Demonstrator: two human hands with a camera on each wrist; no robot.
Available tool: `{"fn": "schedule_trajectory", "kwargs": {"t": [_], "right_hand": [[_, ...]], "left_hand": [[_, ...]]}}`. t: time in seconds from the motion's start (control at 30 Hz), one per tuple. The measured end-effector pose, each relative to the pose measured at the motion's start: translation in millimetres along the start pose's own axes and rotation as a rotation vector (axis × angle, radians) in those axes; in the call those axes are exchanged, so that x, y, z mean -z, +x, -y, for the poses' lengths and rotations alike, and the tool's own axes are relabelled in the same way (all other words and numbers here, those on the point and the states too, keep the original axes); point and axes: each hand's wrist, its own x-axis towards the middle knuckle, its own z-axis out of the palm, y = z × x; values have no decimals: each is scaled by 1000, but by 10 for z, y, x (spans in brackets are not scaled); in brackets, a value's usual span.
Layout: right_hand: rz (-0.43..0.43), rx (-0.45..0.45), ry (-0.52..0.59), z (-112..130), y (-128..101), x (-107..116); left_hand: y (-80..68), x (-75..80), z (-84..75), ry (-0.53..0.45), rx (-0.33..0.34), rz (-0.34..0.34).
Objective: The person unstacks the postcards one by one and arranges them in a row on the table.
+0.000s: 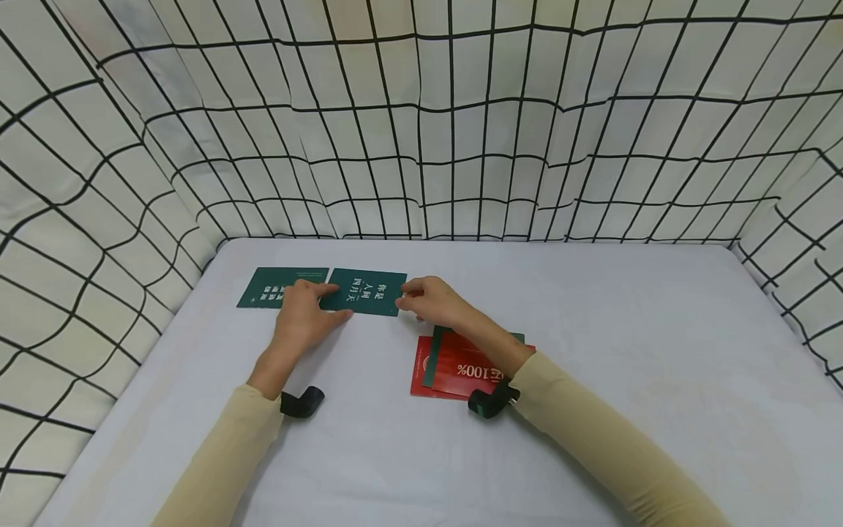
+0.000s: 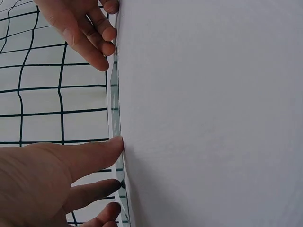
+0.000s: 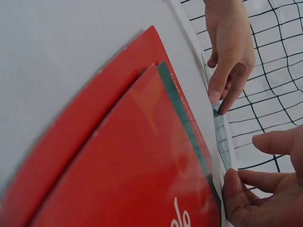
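A dark green card with white characters [image 1: 369, 293] lies flat on the white table. My left hand [image 1: 303, 315] rests fingers on its left part, with the thumb at its near edge. At the right edge of the same card, my right hand [image 1: 431, 298] touches it with fingertips; in the right wrist view the fingers [image 3: 233, 187] are spread apart. Another green card [image 1: 263, 282] lies just left of the first, partly covered by my left hand. Under my right forearm sits an overlapping pile of red cards [image 3: 132, 165] with a green card [image 1: 432, 359] between them.
The white table [image 1: 626, 329] has its far edge behind the green cards. White walls with a black grid of lines [image 1: 487, 132] enclose the back and sides. A black wrist camera [image 1: 306, 402] is strapped at the left cuff, another [image 1: 490, 401] at the right.
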Motion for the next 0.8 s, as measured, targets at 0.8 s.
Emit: {"fn": "schedule_trajectory", "kwargs": {"t": [0.8], "right_hand": [[60, 126, -201, 103, -100, -43]], "left_hand": [[-113, -10, -157, 145, -7, 78]]}}
